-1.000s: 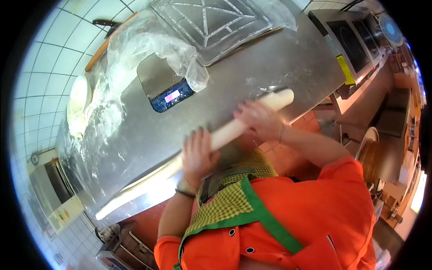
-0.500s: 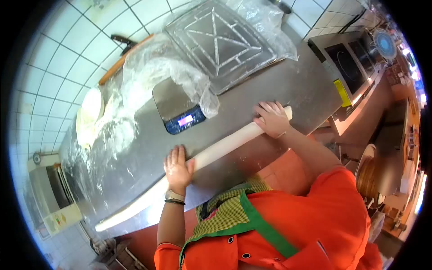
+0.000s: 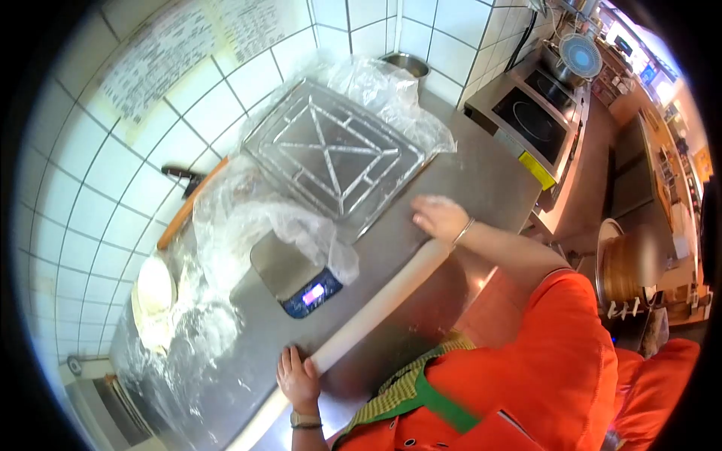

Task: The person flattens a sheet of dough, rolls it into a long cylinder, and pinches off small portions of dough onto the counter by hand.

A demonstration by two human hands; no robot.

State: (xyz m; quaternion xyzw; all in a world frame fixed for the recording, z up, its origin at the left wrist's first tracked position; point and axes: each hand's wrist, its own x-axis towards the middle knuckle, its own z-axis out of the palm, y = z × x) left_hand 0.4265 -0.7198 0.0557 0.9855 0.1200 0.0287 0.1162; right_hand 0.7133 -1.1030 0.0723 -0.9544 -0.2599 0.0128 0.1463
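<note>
A long, pale rope of dough (image 3: 382, 306) runs diagonally along the front of the steel counter, its lower left end cut off by the dark edge of the view. My left hand (image 3: 299, 379) lies on the dough toward its left part, fingers flat and pointing away from me; a watch and a dark band circle that wrist. At the right end of the roll, my right hand (image 3: 441, 219) is stretched out with its fingers beyond the dough, its heel and wrist by the roll's end. Whether it touches the dough is unclear. A digital scale (image 3: 295, 278) sits behind the roll.
Behind the scale are crumpled clear plastic (image 3: 248, 207) and a metal tray (image 3: 335, 150) with raised lines. White bowls (image 3: 156, 286) stand at left by floury plastic. A knife (image 3: 183, 177) lies near the tiled wall. An induction hob (image 3: 532, 120) stands at right.
The view has tilted up, showing more wall. My right hand has slid off the top of the dough toward its far side; my left hand stays flat on it.
</note>
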